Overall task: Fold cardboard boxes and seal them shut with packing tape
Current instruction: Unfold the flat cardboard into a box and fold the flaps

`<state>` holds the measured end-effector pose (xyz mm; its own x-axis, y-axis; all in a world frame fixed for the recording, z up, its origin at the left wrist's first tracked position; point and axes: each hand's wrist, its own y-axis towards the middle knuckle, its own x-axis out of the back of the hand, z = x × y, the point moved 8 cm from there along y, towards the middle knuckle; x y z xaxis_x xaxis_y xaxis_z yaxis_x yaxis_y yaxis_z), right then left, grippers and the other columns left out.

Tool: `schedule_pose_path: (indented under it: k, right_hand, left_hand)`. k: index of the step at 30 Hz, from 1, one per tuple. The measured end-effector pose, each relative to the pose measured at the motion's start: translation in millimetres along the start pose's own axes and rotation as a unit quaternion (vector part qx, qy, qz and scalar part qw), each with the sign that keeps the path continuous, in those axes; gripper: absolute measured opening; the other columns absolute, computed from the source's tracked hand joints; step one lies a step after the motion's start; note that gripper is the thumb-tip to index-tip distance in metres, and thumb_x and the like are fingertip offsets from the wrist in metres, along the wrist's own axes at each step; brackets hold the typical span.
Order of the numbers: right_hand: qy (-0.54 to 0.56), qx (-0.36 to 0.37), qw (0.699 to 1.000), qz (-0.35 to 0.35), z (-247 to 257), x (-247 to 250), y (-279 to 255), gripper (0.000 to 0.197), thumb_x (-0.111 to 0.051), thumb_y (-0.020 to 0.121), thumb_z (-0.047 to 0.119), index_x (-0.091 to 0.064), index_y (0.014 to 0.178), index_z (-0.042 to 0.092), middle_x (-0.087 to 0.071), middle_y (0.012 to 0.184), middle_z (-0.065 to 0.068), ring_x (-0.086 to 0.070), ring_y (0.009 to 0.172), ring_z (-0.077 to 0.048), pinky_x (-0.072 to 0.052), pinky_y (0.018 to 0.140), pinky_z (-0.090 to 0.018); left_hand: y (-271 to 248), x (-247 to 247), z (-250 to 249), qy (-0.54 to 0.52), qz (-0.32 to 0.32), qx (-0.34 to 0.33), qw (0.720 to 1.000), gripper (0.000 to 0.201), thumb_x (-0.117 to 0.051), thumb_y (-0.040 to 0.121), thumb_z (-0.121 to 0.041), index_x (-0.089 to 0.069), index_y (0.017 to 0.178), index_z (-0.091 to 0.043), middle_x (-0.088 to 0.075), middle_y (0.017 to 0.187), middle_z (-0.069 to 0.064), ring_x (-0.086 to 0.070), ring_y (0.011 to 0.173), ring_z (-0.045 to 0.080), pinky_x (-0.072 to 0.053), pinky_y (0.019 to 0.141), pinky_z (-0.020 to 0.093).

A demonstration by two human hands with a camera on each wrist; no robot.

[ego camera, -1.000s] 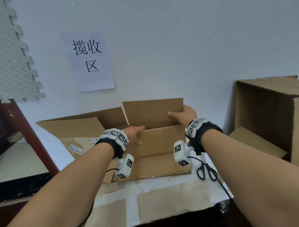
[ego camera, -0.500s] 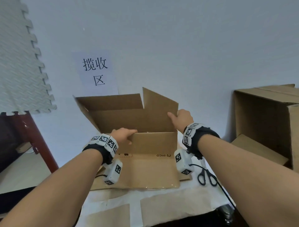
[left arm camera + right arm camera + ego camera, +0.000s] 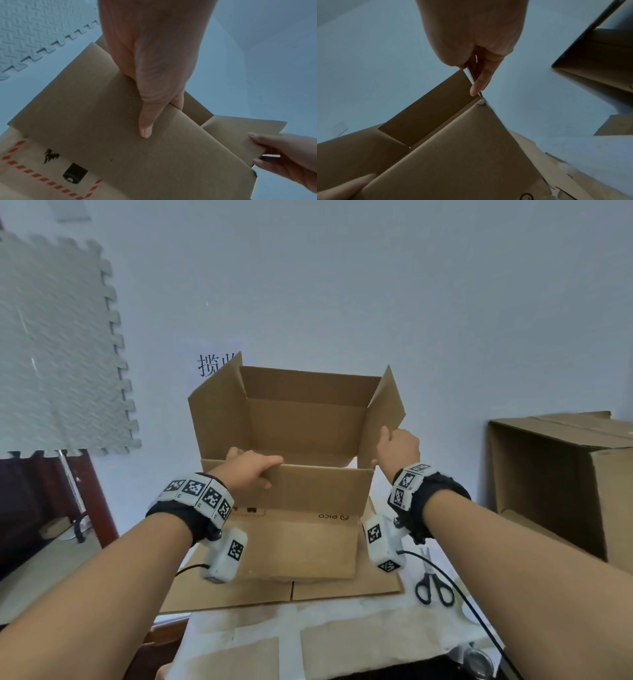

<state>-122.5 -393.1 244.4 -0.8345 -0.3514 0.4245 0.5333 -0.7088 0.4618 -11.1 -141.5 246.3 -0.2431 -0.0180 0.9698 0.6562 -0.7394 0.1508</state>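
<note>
Cardboard box (image 3: 301, 474) stands opened on the table (image 3: 342, 621) at 12 o'clock. Our left hand (image 3: 251, 470) holds the near flap in its grip, and our right hand (image 3: 397, 448) pinches the side flap at 2 o'clock, so the walls stay square for folding.

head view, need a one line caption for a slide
Left hand grips the near flap and right hand the right flap of an open box, scissors alongside.
</note>
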Motion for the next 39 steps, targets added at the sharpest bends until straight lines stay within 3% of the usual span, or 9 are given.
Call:
schedule_pose_path:
  k: [7,9,12,16,23,26,29,36,39]
  right_hand:
    - [-0.01,-0.005,1.0,0.002,22,17,-1,0.042,-0.03,0.102,0.028,-0.049,0.071,0.006,-0.068,0.094,-0.02,-0.068,0.084,-0.036,-0.056,0.08,-0.042]
    - [-0.015,-0.01,1.0,0.004,23,18,-1,0.038,-0.032,0.101,0.029,-0.051,0.076,0.007,-0.068,0.095,-0.02,-0.068,0.085,-0.036,-0.055,0.081,-0.041]
    - [-0.032,-0.021,0.999,0.021,13,10,-1,0.04,-0.032,0.1,0.029,-0.046,0.066,0.011,-0.068,0.096,-0.021,-0.068,0.086,-0.036,-0.055,0.082,-0.041]
    - [-0.046,-0.044,0.997,0.052,-3,-8,-7,0.038,-0.034,0.1,0.028,-0.059,0.088,0.003,-0.068,0.098,-0.02,-0.067,0.089,-0.036,-0.054,0.082,-0.038]
    - [-0.089,-0.056,0.989,0.105,-33,-61,-12,0.041,-0.033,0.101,0.028,-0.047,0.068,0.009,-0.068,0.097,-0.019,-0.068,0.086,-0.034,-0.055,0.079,-0.037]
    - [-0.116,-0.059,0.983,0.13,-49,-89,-20,0.041,-0.033,0.102,0.028,-0.06,0.087,0.0,-0.066,0.104,-0.02,-0.065,0.093,-0.034,-0.049,0.075,-0.034]
    - [-0.136,-0.051,0.981,0.129,-56,-103,-22,0.044,-0.032,0.103,0.03,-0.062,0.103,-0.003,-0.063,0.109,-0.02,-0.062,0.099,-0.035,-0.043,0.073,-0.032]
    - [-0.159,-0.03,0.978,0.132,-65,-116,-9,0.046,-0.034,0.102,0.036,-0.061,0.102,-0.001,-0.062,0.109,-0.019,-0.059,0.099,-0.036,-0.039,0.072,-0.033]
    - [-0.167,-0.046,0.97,0.17,-86,-130,-15,0.045,-0.036,0.101,0.038,-0.06,0.104,0.001,-0.062,0.11,-0.018,-0.059,0.1,-0.035,-0.043,0.077,-0.035]
  left_hand:
    - [-12,8,5,-0.032,0.023,0.01,0.999,0.028,-0.056,0.095,-0.032,-0.044,0.118,-0.041,-0.06,0.121,-0.004,-0.044,0.119,0.028,-0.026,0.105,0.044]
    - [-13,9,2,-0.041,0.036,0.003,0.999,0.03,-0.058,0.094,-0.032,-0.047,0.122,-0.037,-0.058,0.123,-0.005,-0.044,0.12,0.027,-0.028,0.105,0.044]
    - [-14,1,-7,-0.065,0.06,-0.008,0.996,0.033,-0.062,0.092,-0.03,-0.052,0.123,-0.03,-0.059,0.122,-0.006,-0.048,0.118,0.024,-0.032,0.105,0.041]
    - [-13,-36,-6,-0.118,0.105,-0.002,0.987,0.023,-0.066,0.089,-0.033,-0.054,0.108,-0.036,-0.062,0.112,-0.009,-0.055,0.11,0.019,-0.038,0.101,0.04]
    - [-6,-104,7,-0.166,0.146,0.016,0.975,0.023,-0.065,0.09,-0.029,-0.057,0.111,-0.032,-0.062,0.112,-0.01,-0.055,0.107,0.014,-0.037,0.101,0.04]
    - [-5,-139,17,-0.179,0.173,0.029,0.968,0.023,-0.065,0.089,-0.03,-0.056,0.11,-0.035,-0.062,0.113,-0.01,-0.055,0.111,0.017,-0.037,0.101,0.039]
    - [3,-157,22,-0.156,0.156,0.034,0.975,0.032,-0.062,0.091,-0.034,-0.051,0.121,-0.038,-0.06,0.12,-0.008,-0.051,0.118,0.021,-0.031,0.108,0.043]
    - [31,-158,18,-0.147,0.128,0.011,0.981,0.019,-0.06,0.092,-0.029,-0.046,0.103,-0.036,-0.061,0.109,-0.008,-0.054,0.113,0.02,-0.028,0.105,0.042]
    - [34,-160,20,-0.161,0.136,0.015,0.977,0.023,-0.062,0.091,-0.031,-0.05,0.109,-0.037,-0.06,0.109,-0.008,-0.053,0.113,0.021,-0.03,0.106,0.043]
